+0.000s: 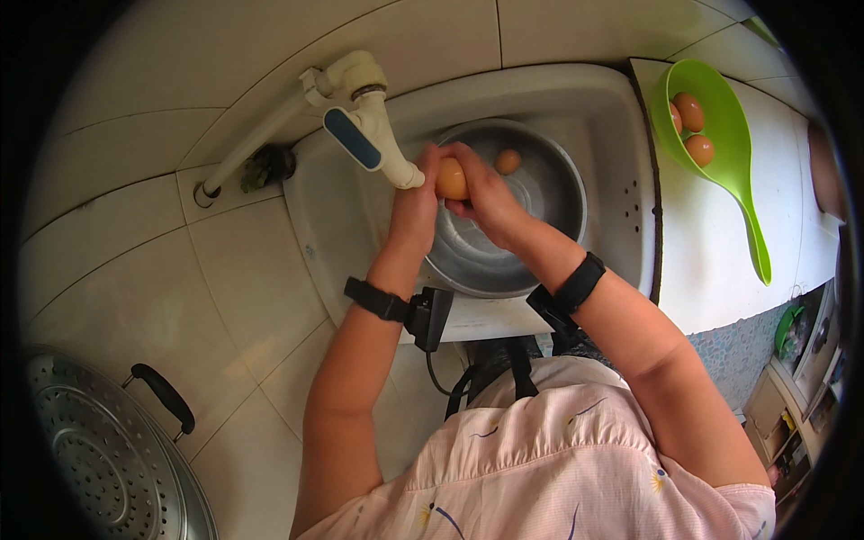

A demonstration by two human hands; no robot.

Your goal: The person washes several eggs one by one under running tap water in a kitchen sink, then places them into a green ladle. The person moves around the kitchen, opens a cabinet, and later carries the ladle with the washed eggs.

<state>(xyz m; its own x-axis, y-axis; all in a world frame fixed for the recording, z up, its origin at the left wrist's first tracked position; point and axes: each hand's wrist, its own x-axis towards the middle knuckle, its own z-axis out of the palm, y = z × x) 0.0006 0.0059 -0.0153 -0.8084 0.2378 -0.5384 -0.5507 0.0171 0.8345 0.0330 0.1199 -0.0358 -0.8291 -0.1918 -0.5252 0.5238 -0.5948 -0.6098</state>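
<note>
A brown egg is cupped between my left hand and my right hand, just beside the spout of the white faucet. My left fingers are partly hidden behind the egg and the spout. Right fingers curl over the egg's top and under its lower side. Below my hands, a round metal basin stands in the white sink. Another brown egg lies in the basin near its far wall. Whether water is running from the spout cannot be made out.
Several brown eggs sit in a green long-handled plastic scoop on the white counter to the right. A perforated metal steamer with a black handle stands at lower left. A white pipe runs left of the faucet.
</note>
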